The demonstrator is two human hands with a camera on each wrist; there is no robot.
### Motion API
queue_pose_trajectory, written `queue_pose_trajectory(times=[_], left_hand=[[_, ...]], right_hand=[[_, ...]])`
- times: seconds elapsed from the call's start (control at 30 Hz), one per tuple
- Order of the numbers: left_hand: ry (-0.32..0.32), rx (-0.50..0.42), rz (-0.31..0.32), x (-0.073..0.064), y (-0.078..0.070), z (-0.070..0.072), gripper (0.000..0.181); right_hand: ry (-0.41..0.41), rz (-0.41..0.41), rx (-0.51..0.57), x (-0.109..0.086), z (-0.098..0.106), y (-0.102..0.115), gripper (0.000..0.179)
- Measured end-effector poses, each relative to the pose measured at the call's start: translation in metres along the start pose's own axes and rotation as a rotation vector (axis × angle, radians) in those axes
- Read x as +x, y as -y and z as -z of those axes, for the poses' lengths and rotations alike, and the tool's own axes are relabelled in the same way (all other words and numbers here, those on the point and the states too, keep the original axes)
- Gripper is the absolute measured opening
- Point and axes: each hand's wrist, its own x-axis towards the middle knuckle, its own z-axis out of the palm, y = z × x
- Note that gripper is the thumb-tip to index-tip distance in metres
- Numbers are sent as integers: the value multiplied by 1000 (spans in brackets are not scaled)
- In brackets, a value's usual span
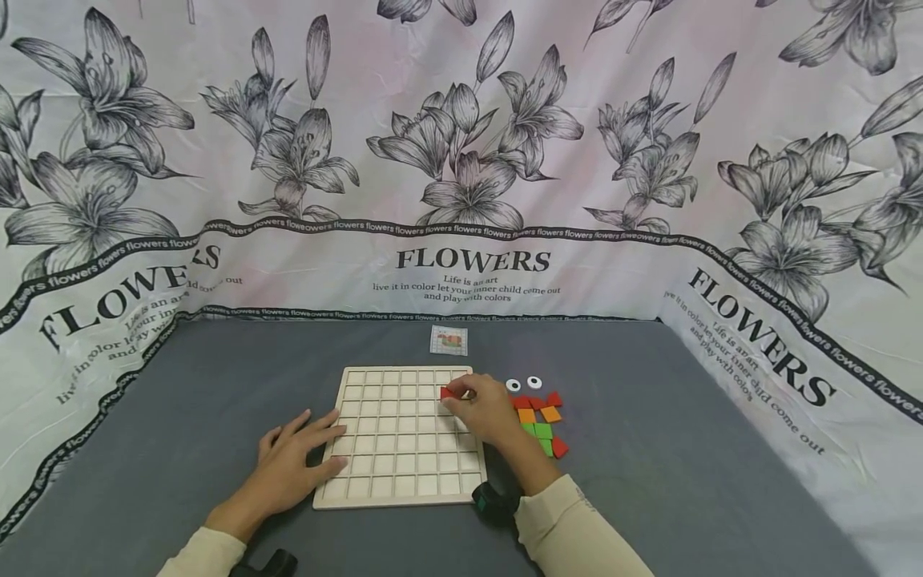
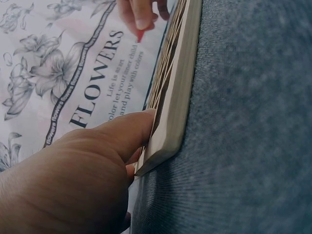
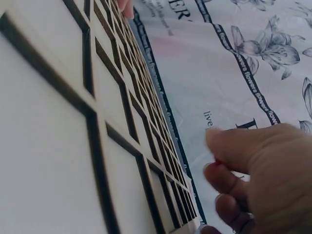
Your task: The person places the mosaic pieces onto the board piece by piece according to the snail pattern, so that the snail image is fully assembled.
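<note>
Red piece (image 1: 445,393) in right hand (image 1: 487,409) — “FLOWERS” backdrop (image 1: 473,260)

Room to pass lies over the grid board (image 1: 384,465), between the obstructing left hand (image 1: 292,463) and right hand (image 1: 487,410)

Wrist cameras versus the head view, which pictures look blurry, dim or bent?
Head view: bright and mostly even, the flower cloth's large lettering legible, details on the printed card too small to make out; left wrist: dimmer, left hand shadowed, distant red piece soft; right wrist: right hand blurred, near grid bars of the wooden board bowed, probably lens distortion.
</note>
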Motion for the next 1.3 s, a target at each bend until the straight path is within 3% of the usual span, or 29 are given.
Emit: queue_pose_trajectory(times=[0.6,1.03,1.3], left_hand=[[-11,21,-20,1,0,7,49],[-12,18,-16,0,-1,9,49],[-1,4,-1,0,1,1,50]], right_hand=[[0,166,-106,2,-14,-3,8],[23,135,-119,1,-13,0,12],[10,81,-68,1,9,10,24]])
